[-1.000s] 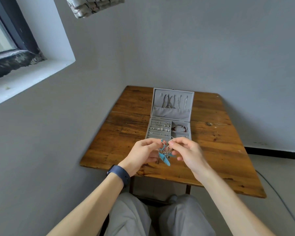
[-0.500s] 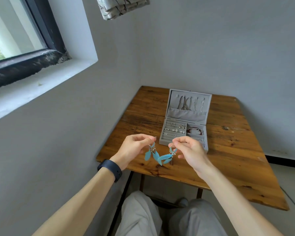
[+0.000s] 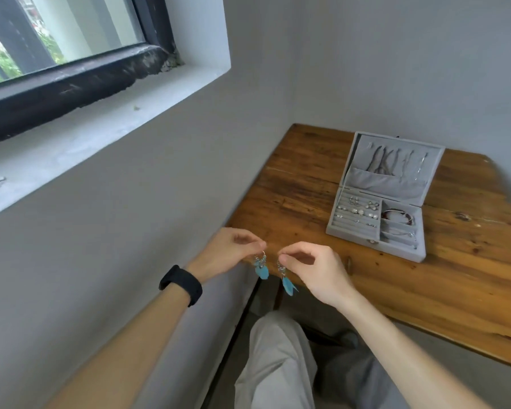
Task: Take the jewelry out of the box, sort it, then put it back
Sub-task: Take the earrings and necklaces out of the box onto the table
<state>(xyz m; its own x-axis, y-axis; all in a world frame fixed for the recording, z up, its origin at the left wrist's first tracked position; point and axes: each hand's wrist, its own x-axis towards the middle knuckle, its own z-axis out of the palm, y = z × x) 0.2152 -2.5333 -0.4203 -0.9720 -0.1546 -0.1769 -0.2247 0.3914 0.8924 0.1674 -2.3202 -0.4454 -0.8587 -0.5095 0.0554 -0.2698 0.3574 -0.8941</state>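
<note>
Your grip is a fine pinch on each side. The left hand holds the metal hook of a turquoise feather earring between thumb and forefinger, the other fingers loosely curled. The right hand pinches a second feather earring the same way. Both earrings hang straight down from your fingertips, close together but not touching, at the near left corner of the worn brown wooden desk.

A black wristband sits on your left wrist. Your light grey trousers show below the hands.

Farther out and to your right, well apart from the hands, the grey fabric-lined jewellery box lies open on the desk, with its lid tilted back. Thin silvery necklaces hang inside the lid, their lower ends tucked into a pocket. In the base, the slotted rows on the left hold small pale studs. A dark red bracelet lies in the upper right compartment.

On your left, a grey wall runs beside the desk, under a black-framed window.
</note>
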